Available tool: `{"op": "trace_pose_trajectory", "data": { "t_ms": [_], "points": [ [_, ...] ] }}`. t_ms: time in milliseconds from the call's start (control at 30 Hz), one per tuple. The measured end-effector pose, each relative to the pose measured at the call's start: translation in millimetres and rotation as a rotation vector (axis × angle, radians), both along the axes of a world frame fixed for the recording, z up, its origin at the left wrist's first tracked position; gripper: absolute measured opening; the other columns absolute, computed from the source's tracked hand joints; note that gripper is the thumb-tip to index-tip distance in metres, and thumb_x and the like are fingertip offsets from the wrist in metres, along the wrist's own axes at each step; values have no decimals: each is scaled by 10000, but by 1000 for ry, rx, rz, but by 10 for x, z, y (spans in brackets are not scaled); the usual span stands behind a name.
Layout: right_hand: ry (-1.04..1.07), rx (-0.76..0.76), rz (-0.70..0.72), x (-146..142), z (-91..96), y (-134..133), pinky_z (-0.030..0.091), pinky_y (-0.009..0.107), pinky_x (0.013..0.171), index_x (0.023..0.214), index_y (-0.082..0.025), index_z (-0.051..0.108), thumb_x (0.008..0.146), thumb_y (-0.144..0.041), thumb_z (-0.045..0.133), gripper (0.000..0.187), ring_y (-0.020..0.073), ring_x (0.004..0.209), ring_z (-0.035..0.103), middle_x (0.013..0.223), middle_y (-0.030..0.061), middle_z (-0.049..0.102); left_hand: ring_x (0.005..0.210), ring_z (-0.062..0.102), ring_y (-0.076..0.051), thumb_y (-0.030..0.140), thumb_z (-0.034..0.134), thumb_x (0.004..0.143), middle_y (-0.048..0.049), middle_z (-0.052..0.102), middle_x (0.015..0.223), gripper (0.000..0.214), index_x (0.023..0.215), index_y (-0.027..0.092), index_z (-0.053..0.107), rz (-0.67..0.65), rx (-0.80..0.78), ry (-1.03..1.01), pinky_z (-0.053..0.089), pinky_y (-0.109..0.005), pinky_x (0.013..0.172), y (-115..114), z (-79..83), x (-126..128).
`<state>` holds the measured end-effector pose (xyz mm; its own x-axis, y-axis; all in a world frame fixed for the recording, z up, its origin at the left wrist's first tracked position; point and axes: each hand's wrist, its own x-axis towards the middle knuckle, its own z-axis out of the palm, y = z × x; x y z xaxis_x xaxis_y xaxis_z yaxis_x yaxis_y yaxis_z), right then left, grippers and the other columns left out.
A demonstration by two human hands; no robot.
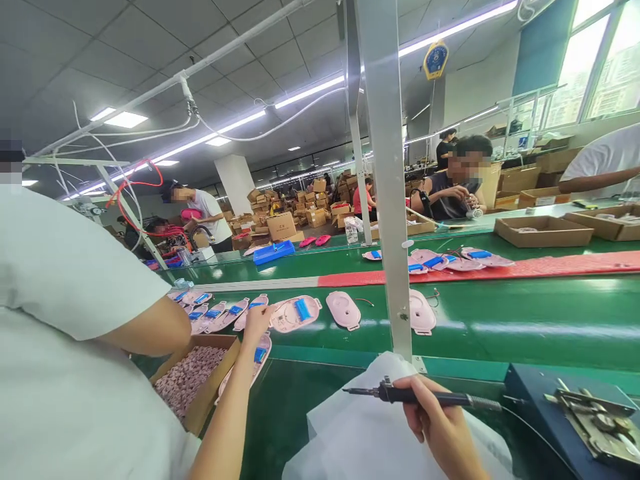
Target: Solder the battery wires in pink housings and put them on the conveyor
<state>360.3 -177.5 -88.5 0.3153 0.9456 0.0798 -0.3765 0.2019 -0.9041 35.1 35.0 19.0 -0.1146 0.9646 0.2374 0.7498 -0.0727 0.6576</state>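
Note:
My right hand (435, 417) grips a black soldering iron (425, 397) like a pen, with its metal tip pointing left over a white sheet (360, 427). The tip touches nothing I can see. Pink plastic housing shells (295, 315), several with blue parts and thin wires, lie on the green bench (490, 327) beyond it. My left hand is out of view. A co-worker's hand (255, 323) in a white T-shirt rests on a pink shell (260, 357) next to a cardboard tray (187, 377) of small pink pieces.
A white metal post (387, 167) rises from the bench just beyond the sheet. A dark blue fixture (595, 420) with metal clamps sits at the lower right. Further shells lie on a red strip (500, 270). Cardboard trays (543, 231) and workers stand beyond.

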Motion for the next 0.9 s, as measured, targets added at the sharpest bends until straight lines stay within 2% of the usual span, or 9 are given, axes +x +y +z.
{"op": "trace_pose_trajectory", "data": {
  "t_ms": [67, 133, 267, 367, 500, 567, 733, 900],
  "points": [
    [39, 20, -17, -12, 40, -56, 356, 210, 388, 832, -160, 780, 861, -699, 743, 541, 101, 405, 429, 443, -29, 508, 581, 389, -142, 704, 548, 858, 46, 312, 556, 580, 565, 241, 359, -126, -32, -53, 272, -270, 568, -182, -31, 46],
    [54, 47, -2, 8, 37, -80, 356, 208, 388, 840, -161, 791, 874, -673, 746, 515, 100, 405, 435, 448, -25, 519, 598, 316, -126, 788, 568, 779, 52, 294, 583, 626, 573, 236, 355, -261, -113, -97, 226, -267, 579, -350, -112, 155],
    [-30, 104, 28, 75, -11, -61, 359, 223, 352, 824, -161, 803, 898, -648, 725, 499, 120, 378, 458, 437, -17, 521, 605, 231, -106, 831, 654, 721, 61, 258, 586, 708, 549, 225, 330, -493, -331, -165, 185, -267, 582, -593, -401, 509],
    [-123, 70, 31, 68, -6, -28, 378, 232, 359, 807, -163, 805, 875, -664, 742, 510, 126, 379, 477, 442, -8, 546, 610, 216, -102, 828, 706, 715, 65, 267, 586, 720, 549, 209, 377, -623, -490, -245, 160, -271, 585, -708, -623, 757],
    [-232, -24, 6, -5, -1, 19, 372, 228, 350, 785, -167, 818, 845, -727, 729, 570, 120, 364, 468, 436, -2, 558, 620, 261, -110, 883, 670, 712, 53, 339, 589, 734, 571, 189, 479, -608, -535, -399, 196, -263, 595, -787, -802, 895],
    [-291, -43, 6, -33, -20, 33, 394, 235, 361, 792, -177, 829, 857, -724, 716, 562, 131, 382, 495, 453, 9, 584, 628, 301, -118, 890, 611, 759, 41, 386, 603, 731, 594, 187, 498, -609, -529, -447, 241, -262, 610, -804, -862, 896],
    [-367, -60, 20, -43, -90, 30, 424, 241, 396, 803, -197, 841, 888, -660, 725, 485, 143, 423, 534, 488, 20, 625, 624, 216, -117, 802, 526, 861, 54, 233, 618, 666, 604, 227, 311, -579, -398, -334, 153, -290, 594, -841, -985, 920],
    [-460, -58, 17, -30, -120, 23, 469, 256, 414, 833, -209, 858, 917, -630, 712, 454, 157, 433, 580, 522, 28, 668, 629, 249, -122, 684, 503, 910, 46, 272, 643, 558, 630, 220, 366, -554, -347, -390, 177, -288, 587, -880, -998, 999]
  ]
}}
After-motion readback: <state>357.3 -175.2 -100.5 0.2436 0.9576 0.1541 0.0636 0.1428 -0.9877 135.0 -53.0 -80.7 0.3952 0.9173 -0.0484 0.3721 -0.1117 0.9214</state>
